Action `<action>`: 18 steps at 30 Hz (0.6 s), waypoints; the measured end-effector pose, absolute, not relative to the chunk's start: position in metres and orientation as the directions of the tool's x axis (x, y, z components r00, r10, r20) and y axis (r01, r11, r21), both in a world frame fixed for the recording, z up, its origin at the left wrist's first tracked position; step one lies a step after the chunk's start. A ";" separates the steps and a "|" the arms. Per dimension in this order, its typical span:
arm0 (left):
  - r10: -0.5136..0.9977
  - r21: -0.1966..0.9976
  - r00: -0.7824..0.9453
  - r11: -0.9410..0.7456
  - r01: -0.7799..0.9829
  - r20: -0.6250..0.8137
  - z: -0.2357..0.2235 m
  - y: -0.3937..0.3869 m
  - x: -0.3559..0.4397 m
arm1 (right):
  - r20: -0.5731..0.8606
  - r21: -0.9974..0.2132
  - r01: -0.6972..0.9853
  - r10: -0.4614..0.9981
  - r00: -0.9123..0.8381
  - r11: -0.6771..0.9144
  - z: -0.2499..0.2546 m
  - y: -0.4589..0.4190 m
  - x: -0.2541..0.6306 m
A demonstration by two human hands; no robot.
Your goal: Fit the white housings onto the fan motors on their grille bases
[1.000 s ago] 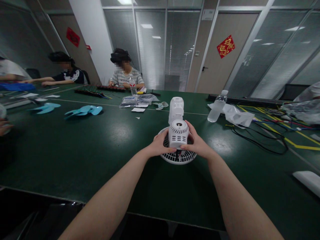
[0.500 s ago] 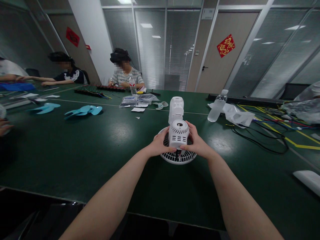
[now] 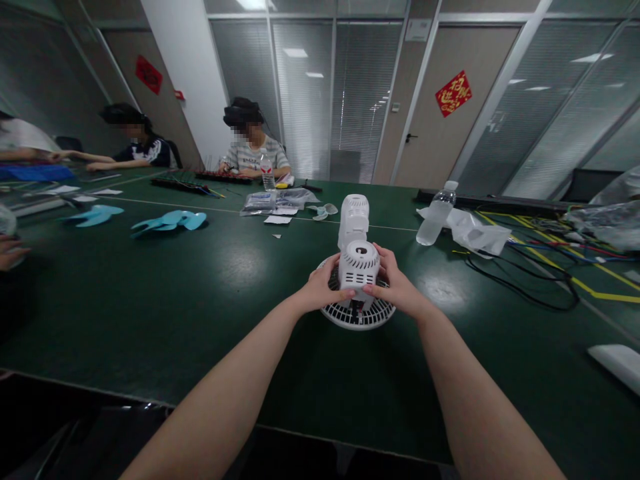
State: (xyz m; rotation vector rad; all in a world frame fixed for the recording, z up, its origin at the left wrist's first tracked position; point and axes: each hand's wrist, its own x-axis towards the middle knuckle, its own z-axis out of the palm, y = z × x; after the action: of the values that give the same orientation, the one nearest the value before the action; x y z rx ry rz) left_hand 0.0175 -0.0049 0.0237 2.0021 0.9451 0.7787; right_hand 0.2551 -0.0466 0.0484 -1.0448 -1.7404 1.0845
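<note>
The white vented housing [image 3: 359,267] sits over the round grille [image 3: 357,327] on the green table [image 3: 225,333], in front of the wearer, with a white jointed piece [image 3: 355,215] reaching away behind it. The grip is clamped on the housing from both sides: left hand [image 3: 319,290] on its left, right hand [image 3: 396,283] on its right, thumbs close together at its near lower edge.

The step in hand looks like holding the housing steady over the grille. Even pressure from both sides suits that best, so it does not tip toward one thumb. The thumbs do better on solid plastic than on the vent slots. Small dark and reddish parts [image 3: 357,308], perhaps wiring, show under the near edge; they are best kept from being pinched, so light force is wiser.

The far fingers are partly hidden by the housing, so their exact hold cannot be told. It also covers the grille's middle, and whether the jointed piece is joined to it is hard to make out. Another person's hand [image 3: 13,253] is cut off at the left, a white object [image 3: 619,367] at the right
</note>
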 end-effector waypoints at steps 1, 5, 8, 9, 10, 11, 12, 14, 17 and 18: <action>0.822 0.838 0.537 -0.420 0.347 0.190 0.025 -0.005 0.017 | 0.200 -0.929 0.238 0.924 -0.325 0.285 0.049 -0.047 0.256; 0.817 0.849 0.549 -0.408 0.335 0.176 0.028 -0.006 0.017 | 0.204 -0.896 0.324 0.930 -0.305 0.303 0.050 -0.047 0.257; 0.821 0.856 0.542 -0.400 0.326 0.177 0.028 -0.007 0.017 | 0.211 -0.880 0.355 0.929 -0.303 0.315 0.051 -0.046 0.258; 0.821 0.859 0.542 -0.399 0.321 0.179 0.028 -0.007 0.017 | 0.210 -0.877 0.359 0.928 -0.308 0.318 0.051 -0.046 0.259; 0.821 0.861 0.540 -0.400 0.315 0.184 0.028 -0.008 0.018 | 0.206 -0.876 0.363 0.927 -0.313 0.318 0.051 -0.046 0.259; 0.822 0.861 0.537 -0.404 0.309 0.192 0.028 -0.008 0.018 | 0.202 -0.876 0.365 0.926 -0.318 0.316 0.051 -0.046 0.260; 0.822 0.859 0.532 -0.411 0.304 0.205 0.027 -0.009 0.019 | 0.198 -0.877 0.363 0.926 -0.323 0.314 0.050 -0.046 0.261; 0.821 0.850 0.520 -0.434 0.299 0.236 0.027 -0.010 0.021 | 0.193 -0.888 0.341 0.923 -0.333 0.308 0.050 -0.045 0.262; 0.823 0.841 0.501 -0.453 0.295 0.268 0.025 -0.010 0.023 | 0.187 -0.913 0.282 0.917 -0.352 0.294 0.050 -0.046 0.262; 0.824 0.843 0.497 -0.452 0.291 0.270 0.025 -0.010 0.024 | 0.186 -0.920 0.263 0.915 -0.357 0.289 0.050 -0.046 0.261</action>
State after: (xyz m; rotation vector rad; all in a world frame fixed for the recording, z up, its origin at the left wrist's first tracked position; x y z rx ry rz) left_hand 0.0235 -0.0097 0.0249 1.9830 0.9166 0.8929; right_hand 0.2610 -0.0462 0.0502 -1.0643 -1.7981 1.0845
